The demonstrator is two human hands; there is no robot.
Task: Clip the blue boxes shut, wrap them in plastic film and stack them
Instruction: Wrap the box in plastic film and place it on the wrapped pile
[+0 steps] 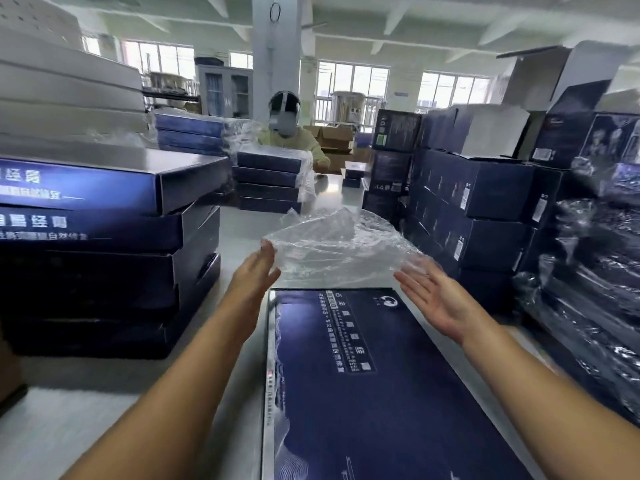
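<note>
Head view: two open hands at a sheet of plastic film above a blue box.

Left hand (257, 271) and right hand (437, 298) are both stretched forward with palms turned inward and fingers straight and loosely spread, neither curled round anything. Crumpled clear plastic film (334, 244) hangs between them. Its left edge meets the left fingertips and its right edge lies over the right fingertips. The film sits just beyond the far end of a flat blue box (363, 382), which lies lengthwise on the pale table (97, 431) between the forearms, printed face up. A stack of bare blue boxes (104, 244) stands to the left and dark cartons (478, 216) are piled to the right. A film-wrapped stack (268, 183) stands farther down the table. A second person (289, 133) sits at the far end, behind that stack.
</note>
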